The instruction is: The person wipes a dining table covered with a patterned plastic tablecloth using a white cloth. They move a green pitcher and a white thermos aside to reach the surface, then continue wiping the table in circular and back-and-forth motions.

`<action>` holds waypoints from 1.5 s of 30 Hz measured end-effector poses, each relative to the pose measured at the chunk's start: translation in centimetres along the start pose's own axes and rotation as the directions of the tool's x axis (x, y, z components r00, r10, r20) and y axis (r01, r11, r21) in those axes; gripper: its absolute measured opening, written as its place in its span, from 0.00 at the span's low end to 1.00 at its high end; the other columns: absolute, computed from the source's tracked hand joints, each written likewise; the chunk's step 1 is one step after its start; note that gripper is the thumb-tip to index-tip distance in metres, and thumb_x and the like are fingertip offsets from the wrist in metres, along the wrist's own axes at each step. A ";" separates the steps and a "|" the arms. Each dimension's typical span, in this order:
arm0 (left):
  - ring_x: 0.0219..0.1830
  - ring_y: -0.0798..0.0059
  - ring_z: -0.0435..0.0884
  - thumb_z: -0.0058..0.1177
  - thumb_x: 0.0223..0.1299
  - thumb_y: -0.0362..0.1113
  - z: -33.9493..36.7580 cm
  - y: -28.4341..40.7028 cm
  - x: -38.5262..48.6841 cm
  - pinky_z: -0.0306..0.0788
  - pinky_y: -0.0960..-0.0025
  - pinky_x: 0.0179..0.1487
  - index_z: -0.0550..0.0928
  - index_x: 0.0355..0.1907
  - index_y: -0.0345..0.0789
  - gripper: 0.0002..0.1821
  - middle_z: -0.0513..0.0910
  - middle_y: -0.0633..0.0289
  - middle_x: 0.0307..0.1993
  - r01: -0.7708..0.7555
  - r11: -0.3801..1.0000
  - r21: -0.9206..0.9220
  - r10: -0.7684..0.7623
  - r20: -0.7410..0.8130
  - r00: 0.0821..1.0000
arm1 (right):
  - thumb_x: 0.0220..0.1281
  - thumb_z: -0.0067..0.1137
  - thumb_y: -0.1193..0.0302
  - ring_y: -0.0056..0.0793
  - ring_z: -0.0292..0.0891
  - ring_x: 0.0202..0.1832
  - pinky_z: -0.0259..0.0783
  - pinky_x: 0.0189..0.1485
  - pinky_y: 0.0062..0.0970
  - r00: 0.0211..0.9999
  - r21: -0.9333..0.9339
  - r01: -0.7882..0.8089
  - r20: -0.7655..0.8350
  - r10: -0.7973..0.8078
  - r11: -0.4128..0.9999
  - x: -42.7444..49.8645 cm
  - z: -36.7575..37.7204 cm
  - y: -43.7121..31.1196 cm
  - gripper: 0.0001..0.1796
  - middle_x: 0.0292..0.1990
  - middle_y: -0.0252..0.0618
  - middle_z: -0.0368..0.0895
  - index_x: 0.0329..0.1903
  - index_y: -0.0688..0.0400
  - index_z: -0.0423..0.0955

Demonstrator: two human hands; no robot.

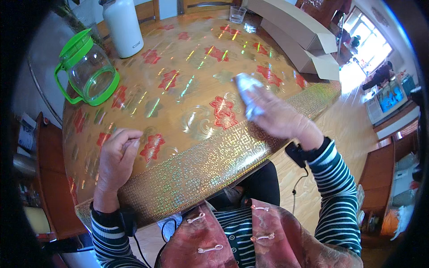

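Note:
My right hand [278, 115] is closed over a crumpled white cloth or tissue [248, 92], which lies against the flowered plastic tablecloth [197, 87] right of centre. Motion blurs this hand and the cloth slightly. On the left, my left hand [119, 157] rests near the patterned border of the tablecloth, its fingers loosely curled and nothing visible in them. Beyond it stands a clear glass pitcher [95, 78] with a green lid, handle and base. Both wrists wear dark bands with cables.
A white thermal jug [123, 28] is behind the pitcher. At the far edge sits a small drinking glass [237, 15]. Long cardboard pieces [298, 43] lie at the back right. A cable [294, 197] hangs below my right wrist. Wooden cabinets flank both sides.

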State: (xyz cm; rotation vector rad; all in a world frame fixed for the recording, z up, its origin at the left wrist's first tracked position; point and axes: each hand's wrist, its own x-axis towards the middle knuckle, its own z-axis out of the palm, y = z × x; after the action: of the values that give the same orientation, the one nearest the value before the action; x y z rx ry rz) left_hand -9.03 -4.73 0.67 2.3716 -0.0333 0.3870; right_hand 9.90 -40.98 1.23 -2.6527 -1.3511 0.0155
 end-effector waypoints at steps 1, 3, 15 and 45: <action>0.39 0.76 0.80 0.50 0.61 0.23 0.0 0.0 0.1 0.74 0.76 0.44 0.79 0.43 0.26 0.08 0.78 0.58 0.39 -0.008 1.000 0.017 0.008 0.004 1.000 | 0.65 0.49 0.60 0.59 0.53 0.70 0.53 0.72 0.42 0.997 -0.037 0.074 0.002 -0.074 0.997 0.1 0.5 -2.2 0.38 0.70 0.63 0.50 0.74 0.54 0.47; 0.38 0.76 0.80 0.50 0.61 0.23 0.1 0.0 0.1 0.74 0.76 0.44 0.79 0.43 0.27 0.08 0.78 0.58 0.39 -0.012 1.000 0.003 0.012 -0.014 1.000 | 0.57 0.55 0.69 0.58 0.54 0.69 0.56 0.71 0.42 0.983 0.031 0.177 0.035 -0.178 0.984 -0.4 0.7 -5.3 0.42 0.68 0.60 0.55 0.74 0.53 0.49; 0.37 0.76 0.78 0.51 0.59 0.22 0.3 0.0 -0.2 0.72 0.76 0.42 0.80 0.42 0.28 0.09 0.78 0.58 0.38 0.008 0.998 -0.068 -0.009 -0.026 1.000 | 0.63 0.52 0.61 0.50 0.63 0.67 0.56 0.71 0.37 0.814 -0.166 -0.524 0.190 0.549 0.835 1.7 -4.1 7.7 0.39 0.71 0.52 0.56 0.74 0.53 0.49; 0.43 0.54 0.79 0.52 0.56 0.30 -0.4 -0.1 -0.8 0.73 0.59 0.46 0.79 0.44 0.33 0.12 0.80 0.52 0.41 -0.092 0.990 0.108 0.088 0.042 0.995 | 0.67 0.45 0.54 0.55 0.76 0.51 0.71 0.53 0.44 0.831 -0.321 -0.440 0.208 0.516 0.838 12.3 -4.5 13.5 0.26 0.50 0.56 0.79 0.59 0.58 0.68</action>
State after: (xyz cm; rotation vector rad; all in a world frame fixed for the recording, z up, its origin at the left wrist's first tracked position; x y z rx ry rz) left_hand -9.89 -4.44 0.63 2.4924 -0.1401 0.3974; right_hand 28.37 -39.57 4.46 -3.2555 -0.7325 0.3201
